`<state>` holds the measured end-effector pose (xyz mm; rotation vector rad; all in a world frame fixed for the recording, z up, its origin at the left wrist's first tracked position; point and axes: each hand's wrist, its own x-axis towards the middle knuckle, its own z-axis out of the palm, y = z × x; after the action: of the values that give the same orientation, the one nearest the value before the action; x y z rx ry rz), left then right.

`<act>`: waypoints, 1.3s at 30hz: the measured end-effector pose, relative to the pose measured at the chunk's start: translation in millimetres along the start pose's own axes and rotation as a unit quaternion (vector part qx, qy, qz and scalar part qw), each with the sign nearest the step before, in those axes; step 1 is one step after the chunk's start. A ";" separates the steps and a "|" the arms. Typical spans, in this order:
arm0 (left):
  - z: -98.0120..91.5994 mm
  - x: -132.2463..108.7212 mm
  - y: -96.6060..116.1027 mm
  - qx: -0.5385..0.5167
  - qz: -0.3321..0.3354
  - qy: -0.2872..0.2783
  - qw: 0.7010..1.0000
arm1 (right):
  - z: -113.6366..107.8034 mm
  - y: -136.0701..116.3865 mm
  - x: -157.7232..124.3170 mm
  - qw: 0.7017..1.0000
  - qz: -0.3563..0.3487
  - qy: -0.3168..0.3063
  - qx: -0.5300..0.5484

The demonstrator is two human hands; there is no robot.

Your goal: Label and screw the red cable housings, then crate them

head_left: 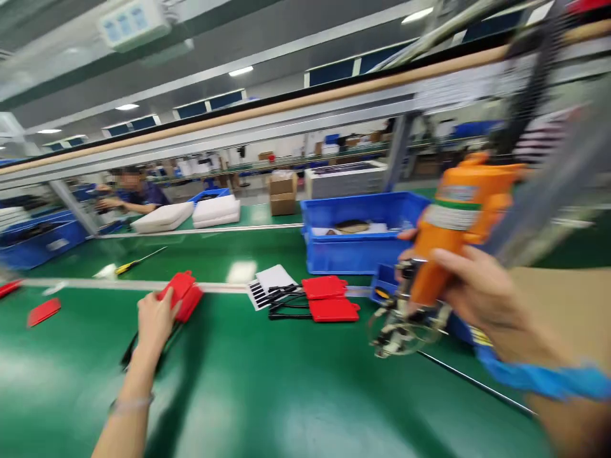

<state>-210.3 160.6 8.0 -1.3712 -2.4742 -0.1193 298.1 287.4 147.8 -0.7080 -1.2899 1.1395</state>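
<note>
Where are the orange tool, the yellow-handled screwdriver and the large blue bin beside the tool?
Orange tool (436, 242): head view, on its body below the silver band.
Yellow-handled screwdriver (126, 268): head view, on its handle.
Large blue bin (346, 256): head view, on its front wall.

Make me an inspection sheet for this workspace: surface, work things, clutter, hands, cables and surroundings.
Surface: green bench, glossy, with light reflections.
Work things: orange tool, raised and blurred; gripped red pieces; two more red pieces lying mid-bench.
Clutter: yellow-handled screwdriver, white card, loose red piece at far left.
Hands: left hand closed on red pieces; right hand around the orange tool.
Cables: black cords beside the mid-bench red pieces.
Surroundings: blue bin, white slabs, a person across the bench.
</note>
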 end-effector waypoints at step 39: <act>-16.7 -132.5 295.5 -0.251 0.446 -0.075 0.856 | 35.8 59.2 -54.4 0.994 -0.094 0.044 -0.034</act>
<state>106.9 208.3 -39.2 -2.6863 -1.6921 -0.4731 254.4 250.2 81.1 -0.6651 -1.2973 0.9060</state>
